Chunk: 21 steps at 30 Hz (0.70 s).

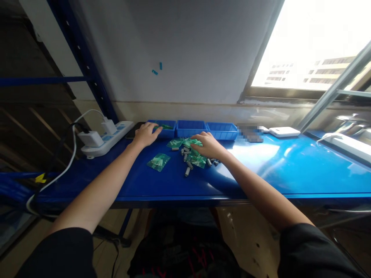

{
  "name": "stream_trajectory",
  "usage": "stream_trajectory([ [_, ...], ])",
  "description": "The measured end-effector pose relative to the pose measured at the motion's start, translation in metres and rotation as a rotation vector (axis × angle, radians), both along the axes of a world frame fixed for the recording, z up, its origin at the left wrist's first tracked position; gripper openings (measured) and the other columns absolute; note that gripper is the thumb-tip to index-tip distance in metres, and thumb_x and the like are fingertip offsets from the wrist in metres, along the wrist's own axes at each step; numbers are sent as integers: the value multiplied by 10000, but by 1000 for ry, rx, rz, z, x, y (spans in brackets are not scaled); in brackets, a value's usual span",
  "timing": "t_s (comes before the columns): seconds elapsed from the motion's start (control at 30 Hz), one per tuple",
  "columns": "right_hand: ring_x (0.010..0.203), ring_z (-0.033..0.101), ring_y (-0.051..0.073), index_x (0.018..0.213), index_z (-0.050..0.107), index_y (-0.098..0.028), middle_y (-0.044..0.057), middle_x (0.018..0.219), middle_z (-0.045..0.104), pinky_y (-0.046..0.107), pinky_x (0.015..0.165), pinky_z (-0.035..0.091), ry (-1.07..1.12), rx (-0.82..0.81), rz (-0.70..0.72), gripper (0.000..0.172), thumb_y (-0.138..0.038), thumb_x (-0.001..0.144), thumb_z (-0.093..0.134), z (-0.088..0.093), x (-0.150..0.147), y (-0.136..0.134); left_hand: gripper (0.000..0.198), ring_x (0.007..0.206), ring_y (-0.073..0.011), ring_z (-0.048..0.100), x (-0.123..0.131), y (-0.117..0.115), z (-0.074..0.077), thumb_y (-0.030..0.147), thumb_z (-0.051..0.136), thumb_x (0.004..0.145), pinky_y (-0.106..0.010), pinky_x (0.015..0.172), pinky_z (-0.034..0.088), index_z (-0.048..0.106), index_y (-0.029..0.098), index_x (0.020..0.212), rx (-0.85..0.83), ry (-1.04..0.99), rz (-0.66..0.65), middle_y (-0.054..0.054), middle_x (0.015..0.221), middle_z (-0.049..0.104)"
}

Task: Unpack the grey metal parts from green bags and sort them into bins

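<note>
A strip of blue top is seen along the front edge of the bench, and room for moving is given there. A wider stretch of open top is found to the right, between the small pile and the right end. Less room is left at the back edge, where three blue bins are lined up by the wall: the left bin, the middle bin and the right bin. The back left corner is filled by a white power strip with white plugs in it.

The green packets are heaped near the middle of the bench, in front of the bins, and small gray tubes are scattered around them. One lone packet is set to the left, nearer the front edge.

The left hand is held at the left bin, thumb and fingers a bit apart; whether anything is pinched cannot be told. The right hand is bent over the heap, and its grip cannot be told.

The shiny top is lit by a bright window at the right. A white box is set near the back edge, and two blue scraps are seen on the wall.
</note>
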State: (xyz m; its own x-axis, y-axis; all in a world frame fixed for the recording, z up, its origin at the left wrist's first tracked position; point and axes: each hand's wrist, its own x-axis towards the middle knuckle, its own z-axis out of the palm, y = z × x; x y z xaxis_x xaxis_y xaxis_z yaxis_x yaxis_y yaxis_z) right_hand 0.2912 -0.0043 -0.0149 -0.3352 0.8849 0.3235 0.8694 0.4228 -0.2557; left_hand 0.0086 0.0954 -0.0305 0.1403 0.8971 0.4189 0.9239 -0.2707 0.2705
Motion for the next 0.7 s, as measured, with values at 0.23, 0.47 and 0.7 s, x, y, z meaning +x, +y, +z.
stream_trajectory([
  [0.23,1112,497,309,1276,595,-213,146,1146,567,415,929,406,-69,-57,-30,448,-438,899,505,-7,6,9,458,1228,-355,454,5,-7,4,562,391,889,-540,988,355,634,248,1117,34,35,4,-112,1277,563],
  [0.47,1123,501,301,1272,596,-212,151,1152,559,406,940,404,-77,-51,-36,427,-407,901,515,-12,9,15,336,1074,-274,532,44,-35,13,429,437,889,-390,941,415,666,196,966,153,71,-300,-98,1039,634],
  [0.7,1088,519,285,1236,624,-238,135,1106,583,402,936,408,-97,-24,-19,398,-423,901,518,-17,8,18,285,945,-257,624,62,-49,10,437,542,802,-296,723,440,688,236,941,-193,225,-381,-66,1065,674],
])
